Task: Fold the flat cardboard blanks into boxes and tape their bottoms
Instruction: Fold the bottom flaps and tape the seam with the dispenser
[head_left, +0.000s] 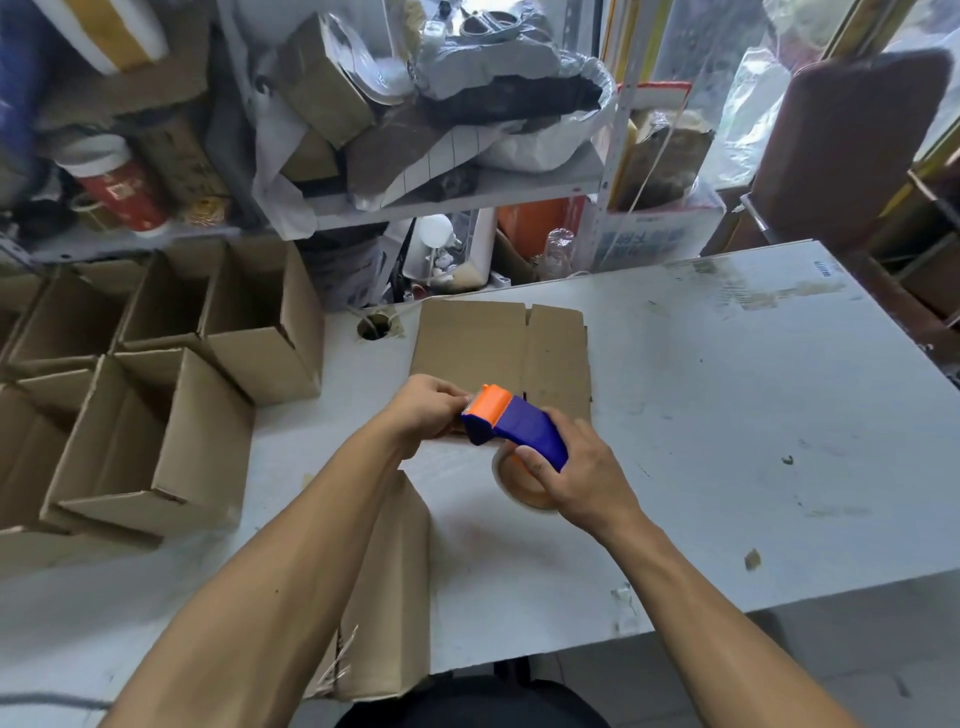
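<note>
My right hand grips a blue and orange tape dispenser with a roll of clear tape under it, held above the white table. My left hand has its fingers curled at the dispenser's orange blade end, pinching there; the tape end itself is too small to see. A flat cardboard blank lies on the table just beyond both hands. Another cardboard piece lies under my left forearm at the near table edge.
Several folded open boxes stand together on the left of the table. A cable hole is in the table behind the blank. Cluttered shelves with bags and cartons rise at the back. A brown chair back stands at right.
</note>
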